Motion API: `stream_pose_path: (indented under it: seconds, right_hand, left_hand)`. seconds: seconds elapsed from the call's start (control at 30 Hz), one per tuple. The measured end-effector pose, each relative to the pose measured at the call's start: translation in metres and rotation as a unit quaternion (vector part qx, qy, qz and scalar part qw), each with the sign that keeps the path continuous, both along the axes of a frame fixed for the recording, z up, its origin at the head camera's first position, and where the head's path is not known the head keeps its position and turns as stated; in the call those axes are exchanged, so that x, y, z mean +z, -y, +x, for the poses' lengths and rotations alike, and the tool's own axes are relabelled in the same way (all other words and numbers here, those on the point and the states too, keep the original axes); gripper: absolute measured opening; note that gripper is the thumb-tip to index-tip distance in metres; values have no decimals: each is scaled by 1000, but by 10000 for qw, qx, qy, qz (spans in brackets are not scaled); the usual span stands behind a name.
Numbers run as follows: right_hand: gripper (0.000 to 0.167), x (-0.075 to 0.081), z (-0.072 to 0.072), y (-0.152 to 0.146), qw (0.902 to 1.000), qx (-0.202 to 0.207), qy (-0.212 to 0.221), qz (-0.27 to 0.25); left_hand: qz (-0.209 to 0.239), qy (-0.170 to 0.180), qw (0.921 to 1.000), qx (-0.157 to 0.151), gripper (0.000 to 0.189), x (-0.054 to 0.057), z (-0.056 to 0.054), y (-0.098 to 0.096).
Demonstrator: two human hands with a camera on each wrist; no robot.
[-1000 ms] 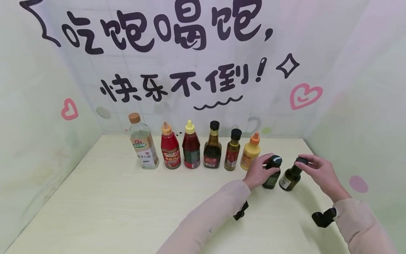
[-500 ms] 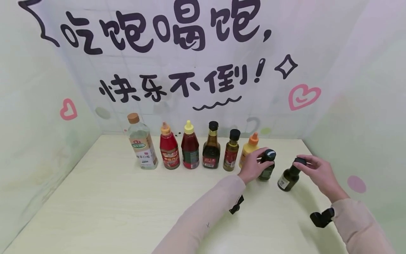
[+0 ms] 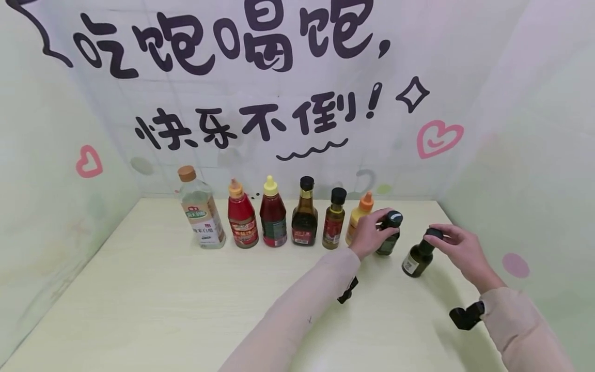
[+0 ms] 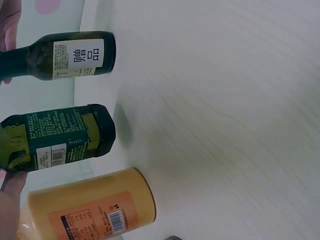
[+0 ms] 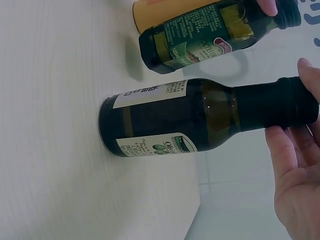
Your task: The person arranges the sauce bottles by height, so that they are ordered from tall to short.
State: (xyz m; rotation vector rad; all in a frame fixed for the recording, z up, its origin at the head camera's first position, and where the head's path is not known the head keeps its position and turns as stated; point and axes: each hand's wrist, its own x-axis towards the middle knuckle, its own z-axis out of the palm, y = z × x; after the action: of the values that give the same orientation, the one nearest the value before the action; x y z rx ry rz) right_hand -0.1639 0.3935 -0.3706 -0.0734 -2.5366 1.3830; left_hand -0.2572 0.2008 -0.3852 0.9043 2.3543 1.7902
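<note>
My left hand (image 3: 369,235) pinches a small green olive oil bottle (image 3: 388,245) near its neck, just under the dark cap. It leans slightly in the left wrist view, where its printed label (image 4: 57,132) shows; whether its base touches the table I cannot tell. To its right, my right hand (image 3: 465,254) holds a round dark olive oil bottle (image 3: 417,260) by its black cap, fingers and thumb at the top. That bottle's labels (image 5: 155,145) show in the right wrist view. Partly behind my left hand stands a yellow squeeze bottle (image 4: 95,205) with an orange tip.
A row of bottles lines the table's back: clear white vinegar (image 3: 202,219), a red ketchup bottle (image 3: 243,222), a dark red squeeze bottle (image 3: 273,219), a brown sauce bottle (image 3: 304,222) and a slim black-capped bottle (image 3: 333,222). Printed walls enclose the pale table (image 3: 186,310).
My left hand has carried the green bottle back and to the left, away from the dark bottle and closer to the yellow one. The right hand stays on the dark bottle; the view shifts slightly.
</note>
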Motion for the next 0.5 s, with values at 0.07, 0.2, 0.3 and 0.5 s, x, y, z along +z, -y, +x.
stream_pose_path:
  seconds: [0.07, 0.2, 0.3, 0.5]
  right_hand:
    - [37, 0, -1, 0, 10000, 2, 11, 65]
    - [37, 1, -1, 1, 9999, 0, -8, 148]
    - [36, 1, -1, 1, 9999, -1, -14, 120]
    - [34, 1, 0, 2, 10000, 5, -29, 22]
  left_hand:
    - [-3, -40, 10000, 32, 44, -1, -2, 0]
    - [27, -163, 9998, 84, 43, -3, -5, -2]
    - [26, -242, 9996, 173, 42, -3, -5, -3]
    - [-59, -359, 9983, 463, 39, -4, -4, -6]
